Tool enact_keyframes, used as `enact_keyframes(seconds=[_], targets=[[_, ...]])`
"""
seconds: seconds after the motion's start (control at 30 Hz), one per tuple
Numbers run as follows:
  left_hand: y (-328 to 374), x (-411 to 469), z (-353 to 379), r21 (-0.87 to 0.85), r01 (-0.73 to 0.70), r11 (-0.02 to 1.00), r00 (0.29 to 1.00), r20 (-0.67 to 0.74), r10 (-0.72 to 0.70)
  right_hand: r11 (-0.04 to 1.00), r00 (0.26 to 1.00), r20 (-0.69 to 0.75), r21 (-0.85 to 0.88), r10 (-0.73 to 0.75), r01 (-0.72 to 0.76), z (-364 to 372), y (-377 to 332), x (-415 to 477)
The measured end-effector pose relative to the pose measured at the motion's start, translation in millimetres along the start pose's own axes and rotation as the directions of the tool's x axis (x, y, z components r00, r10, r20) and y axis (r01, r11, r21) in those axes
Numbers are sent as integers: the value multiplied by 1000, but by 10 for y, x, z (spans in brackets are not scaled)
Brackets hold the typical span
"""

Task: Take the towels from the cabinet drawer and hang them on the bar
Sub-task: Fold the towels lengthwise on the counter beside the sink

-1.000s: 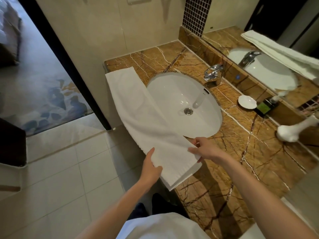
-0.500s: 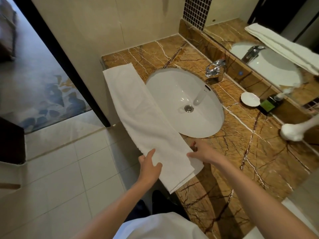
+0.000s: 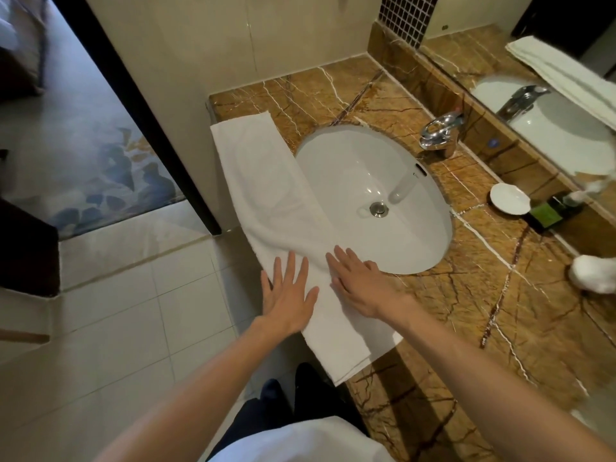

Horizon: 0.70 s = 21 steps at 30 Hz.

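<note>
Towel under both flat hands

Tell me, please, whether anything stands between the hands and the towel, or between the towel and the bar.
Nothing visible stands between them: the left hand and right hand both lie flat on the towel, which lies on the counter and overlaps the sink. The bar is not in view, so that path cannot be judged.
</note>
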State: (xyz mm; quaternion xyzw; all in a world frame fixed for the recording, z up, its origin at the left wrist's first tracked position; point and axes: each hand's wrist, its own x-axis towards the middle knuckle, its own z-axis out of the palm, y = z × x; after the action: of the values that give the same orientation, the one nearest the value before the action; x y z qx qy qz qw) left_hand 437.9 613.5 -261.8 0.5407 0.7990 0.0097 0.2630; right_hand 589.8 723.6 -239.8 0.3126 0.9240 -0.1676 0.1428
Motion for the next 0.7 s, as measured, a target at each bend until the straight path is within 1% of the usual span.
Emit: enact_keyframes(seconds=[0.1,0.17,0.23,0.3,0.33,0.37,0.43,0.5,0.57,0.7], targets=[[-10,46,24,26,-22,999,1000,16,22,998,997,56,-38,45,-43,64,34,33],[-1,65,20,46,-34,998,999,29,33,998,996,57,4,66,-67,43,29,66],[-14,92,3,65,-56,996,998,14,55,995,997,0,59,81,-81,-26,-5,157],[-70,164,-67,78,-81,994,994,-64,86,989,989,-97,105,111,-101,-114,-61,330],[-103,230,-121,80,-78,994,990,-107,87,980,981,-126,157,145,-124,-163,-92,437],[-136,310,-185,79,-59,995,989,-134,69,963,975,-127,223,184,-153,-225,-131,545],[-177,493,-314,82,-8,997,990,-143,19,914,961,-99,347,256,-208,-315,-168,774],[-187,660,-392,114,-3,993,995,-101,15,854,943,-72,450,326,-261,-344,-146,1008],[-198,765,-397,131,-34,991,998,-55,42,792,921,-52,530,387,-303,-346,-114,1206],[-231,851,-321,137,-62,989,997,-38,67,754,923,-33,588,383,-292,-360,-65,1408]])
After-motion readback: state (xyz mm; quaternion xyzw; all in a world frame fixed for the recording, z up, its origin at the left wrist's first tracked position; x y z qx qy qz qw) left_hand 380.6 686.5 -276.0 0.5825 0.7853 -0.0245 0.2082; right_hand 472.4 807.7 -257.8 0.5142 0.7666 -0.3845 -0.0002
